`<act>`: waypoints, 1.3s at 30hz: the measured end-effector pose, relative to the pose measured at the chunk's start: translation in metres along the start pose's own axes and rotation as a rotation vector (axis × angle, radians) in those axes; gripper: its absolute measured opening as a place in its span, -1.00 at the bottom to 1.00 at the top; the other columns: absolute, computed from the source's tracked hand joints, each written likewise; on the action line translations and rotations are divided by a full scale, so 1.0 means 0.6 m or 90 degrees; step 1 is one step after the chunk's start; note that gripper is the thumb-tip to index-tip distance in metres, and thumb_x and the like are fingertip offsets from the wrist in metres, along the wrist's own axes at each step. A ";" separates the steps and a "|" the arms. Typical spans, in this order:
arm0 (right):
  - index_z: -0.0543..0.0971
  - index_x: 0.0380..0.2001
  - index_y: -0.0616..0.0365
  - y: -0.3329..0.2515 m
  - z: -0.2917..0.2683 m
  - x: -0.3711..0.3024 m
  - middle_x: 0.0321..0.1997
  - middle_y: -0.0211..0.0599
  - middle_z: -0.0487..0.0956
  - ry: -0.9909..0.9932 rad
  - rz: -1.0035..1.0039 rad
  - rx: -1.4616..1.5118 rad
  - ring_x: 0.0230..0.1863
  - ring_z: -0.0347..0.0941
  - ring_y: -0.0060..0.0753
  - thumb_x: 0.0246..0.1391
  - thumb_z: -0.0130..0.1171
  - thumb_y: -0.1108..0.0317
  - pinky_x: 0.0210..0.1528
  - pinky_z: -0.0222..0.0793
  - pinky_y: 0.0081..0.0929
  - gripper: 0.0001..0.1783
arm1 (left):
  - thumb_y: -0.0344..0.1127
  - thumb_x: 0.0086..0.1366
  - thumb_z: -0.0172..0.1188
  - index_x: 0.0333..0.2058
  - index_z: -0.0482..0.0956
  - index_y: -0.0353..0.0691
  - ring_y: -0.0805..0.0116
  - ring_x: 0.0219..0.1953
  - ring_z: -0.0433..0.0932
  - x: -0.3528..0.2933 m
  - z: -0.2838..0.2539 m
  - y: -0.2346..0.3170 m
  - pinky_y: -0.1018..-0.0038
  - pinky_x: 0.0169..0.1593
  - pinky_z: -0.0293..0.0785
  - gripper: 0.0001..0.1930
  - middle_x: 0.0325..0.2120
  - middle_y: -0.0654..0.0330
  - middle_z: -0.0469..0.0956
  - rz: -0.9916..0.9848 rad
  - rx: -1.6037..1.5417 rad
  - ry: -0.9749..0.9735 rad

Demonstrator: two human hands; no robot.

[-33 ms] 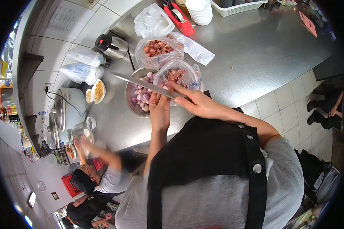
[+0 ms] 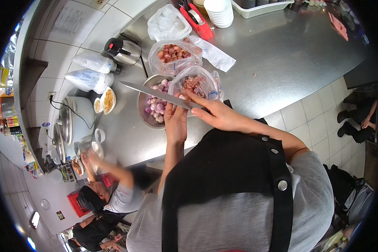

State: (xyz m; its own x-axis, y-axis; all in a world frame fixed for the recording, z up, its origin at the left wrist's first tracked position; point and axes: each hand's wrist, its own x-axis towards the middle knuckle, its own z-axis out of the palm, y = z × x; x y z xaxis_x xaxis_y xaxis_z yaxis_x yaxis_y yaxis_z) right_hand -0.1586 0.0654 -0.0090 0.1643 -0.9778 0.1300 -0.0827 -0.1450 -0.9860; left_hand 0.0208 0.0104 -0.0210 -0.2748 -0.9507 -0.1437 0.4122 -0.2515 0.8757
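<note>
My right hand [image 2: 214,113] is closed round the handle end of a long kitchen knife [image 2: 149,90], whose blade points left across a metal bowl. Pinched in my left hand [image 2: 176,122], just by the blade, is a small pale shallot [image 2: 182,97], mostly hidden by fingers. Peeled purple-white shallots [image 2: 158,106] lie in the metal bowl [image 2: 143,115], left of my hands. Directly beyond my hands, an open clear plastic bag [image 2: 216,82] holds reddish shallot skins [image 2: 194,84]. Farther back, a second bag [image 2: 154,65] contains reddish-brown shallots [image 2: 173,53].
A paper strip [image 2: 216,56], red tape dispenser [image 2: 200,27] and stacked white tubs [image 2: 220,14] stand on the steel counter [image 2: 277,50]. A steel jug [image 2: 128,52] and small dishes [image 2: 109,101] are at left. Another person [image 2: 109,193] works at lower left.
The knife has tilted a little, so more of its blade face shows, and its tip sits slightly farther left. Both hands stay almost in place. The co-worker's hands shift slightly.
</note>
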 end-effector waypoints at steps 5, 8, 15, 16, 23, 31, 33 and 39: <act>0.23 0.35 0.27 -0.018 -0.006 -0.001 -0.06 0.28 0.56 -0.023 -0.014 -0.054 -0.12 0.57 0.12 0.37 -0.05 0.06 -0.04 0.39 -0.27 -0.35 | -0.48 0.39 0.12 0.09 0.43 -0.34 0.30 0.10 0.50 0.000 0.000 0.005 0.33 0.22 0.42 -0.69 0.03 0.11 0.52 -0.012 -0.004 0.027; 0.25 0.34 0.27 -0.034 -0.014 -0.001 -0.18 0.13 0.64 -0.065 0.074 -0.076 -0.31 0.60 -0.05 0.38 -0.07 0.07 -0.17 0.41 -0.27 -0.37 | -0.47 0.39 0.13 0.08 0.44 -0.33 0.33 0.06 0.52 0.006 -0.010 0.006 0.36 0.19 0.44 -0.70 0.00 0.13 0.54 0.003 0.029 -0.014; 0.24 0.36 0.25 -0.021 -0.022 0.005 0.13 0.07 0.55 -0.032 0.171 0.199 0.11 0.49 -0.35 0.39 -0.06 0.11 0.16 0.32 -0.39 -0.39 | -0.45 0.39 0.14 0.05 0.46 -0.30 0.35 -0.02 0.54 0.005 0.007 0.011 0.37 0.11 0.50 -0.72 -0.05 0.13 0.54 -0.031 0.057 0.014; 0.22 0.37 0.26 -0.023 -0.018 0.002 0.18 0.10 0.52 -0.019 0.088 0.207 0.19 0.46 -0.27 0.39 -0.05 0.11 0.23 0.27 -0.39 -0.37 | -0.47 0.39 0.12 0.08 0.45 -0.32 0.35 0.01 0.53 0.007 0.001 0.009 0.37 0.14 0.47 -0.70 -0.02 0.12 0.53 -0.019 0.042 -0.016; 0.10 0.41 0.25 -0.017 -0.010 -0.002 0.27 0.17 0.42 -0.020 -0.035 0.006 0.28 0.38 0.05 0.36 -0.02 0.14 0.28 0.22 -0.29 -0.30 | -0.57 0.38 0.06 0.23 0.34 -0.35 0.27 0.19 0.43 0.007 -0.005 0.008 0.34 0.28 0.33 -0.55 0.15 0.08 0.44 -0.015 -0.052 -0.041; 0.23 0.35 0.27 -0.017 -0.011 0.003 0.22 0.12 0.48 0.013 -0.070 0.020 0.23 0.45 -0.07 0.37 -0.03 0.18 0.23 0.28 -0.33 -0.40 | -0.50 0.38 0.09 0.34 0.17 -0.21 0.27 0.16 0.46 0.001 0.007 0.023 0.28 0.26 0.36 -0.42 0.15 0.06 0.45 0.004 0.055 -0.071; 0.26 0.34 0.28 -0.029 -0.023 0.002 0.21 0.10 0.49 0.012 0.024 0.066 0.18 0.48 -0.16 0.37 -0.03 0.18 0.21 0.30 -0.36 -0.42 | -0.49 0.39 0.10 0.35 0.13 -0.19 0.26 0.15 0.47 0.002 0.001 0.024 0.27 0.25 0.37 -0.40 0.14 0.05 0.46 -0.019 0.062 -0.073; 0.33 0.29 0.32 -0.021 -0.025 0.004 0.06 0.05 0.58 0.065 0.125 0.088 -0.06 0.55 -0.37 0.38 -0.03 0.16 0.04 0.39 -0.41 -0.44 | -0.51 0.42 0.01 0.33 0.17 -0.21 0.28 0.13 0.48 -0.004 0.024 0.031 0.37 0.25 0.41 -0.48 0.12 0.05 0.45 0.007 0.028 -0.045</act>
State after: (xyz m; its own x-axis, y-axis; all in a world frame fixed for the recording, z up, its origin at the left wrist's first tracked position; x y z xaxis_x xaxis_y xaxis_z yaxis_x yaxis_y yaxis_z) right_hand -0.1721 0.0626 0.0055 0.0571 -0.9964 -0.0622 0.0338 0.0642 -0.9974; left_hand 0.0168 0.0108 0.0020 -0.3314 -0.9379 -0.1028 0.3777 -0.2317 0.8965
